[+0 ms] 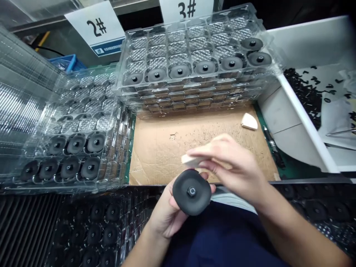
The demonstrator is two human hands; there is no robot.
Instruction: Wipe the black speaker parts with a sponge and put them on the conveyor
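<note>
At the cardboard's point(155, 148) near edge, one black disc point(182, 191), gripped in left hand point(167, 215); right hand point(236, 167) pinches one white block point(188, 160) just above it. Second block point(249, 121) lies on cardboard, far right; one pen point(274, 146) beside cardboard. Back tray point(178, 48): seven discs point(205, 67), six front, one behind. Left tray point(75, 126): seven in two front rows. Two signs point(96, 27).

Right hand point(236, 165): blurred | white block point(191, 161) inside: part-covered | left hand point(168, 216): partly behind black disc point(191, 193) | 3# sign point(187, 10) beyond hands: cut off
</note>
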